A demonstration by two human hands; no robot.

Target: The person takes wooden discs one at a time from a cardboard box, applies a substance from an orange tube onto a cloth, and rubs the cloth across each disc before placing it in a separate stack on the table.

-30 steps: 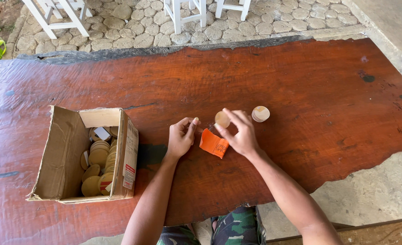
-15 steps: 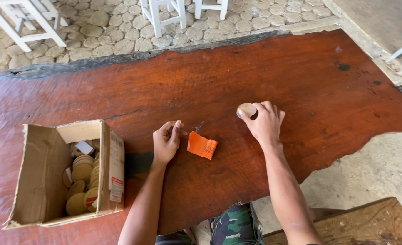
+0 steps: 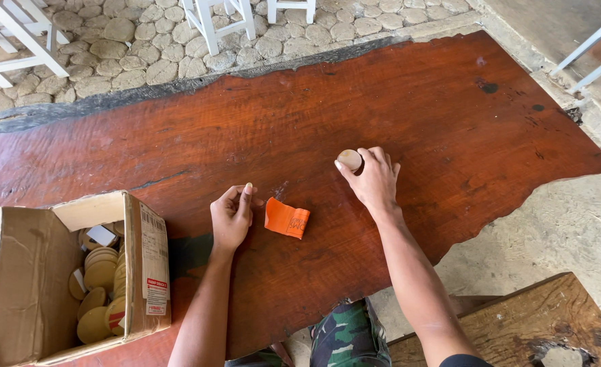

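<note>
- Head view, looking down: a person works w/ two bare hands at a broad reddish-brown wooden bench (image 3: 395, 88) w/ a rough, irregular edge.
- Right hand (image 3: 375, 180) rests on the bench top, fingers (image 3: 365, 158) curled over a small round wooden disc (image 3: 349, 160); thumb on its near side, pale flat face showing. Disc sits on the bench, roughly mid-bench, well right of the box.
- Left hand (image 3: 231, 217) lies loosely on the bench, fingers (image 3: 246, 197) drawn together, thumb tip raised; whether anything is pinched inside, cannot tell.
- Orange scrap of abrasive paper (image 3: 287, 218), curled at one edge, lies flat just beside the left hand, between both hands, apart from the disc.
- Open cardboard box (image 3: 35, 272) stands at the bench's near-left corner, flaps up, holding a stack of pale round wooden discs (image 3: 100, 278), some on edge, a few w/ white labels.
- Camouflage-pattern trousers (image 3: 348, 336) visible below the bench edge.
- Cobblestone floor (image 3: 137, 41) beyond the far edge, w/ white chair legs (image 3: 209, 27); a second weathered wooden plank (image 3: 538, 319) at lower right.
</note>
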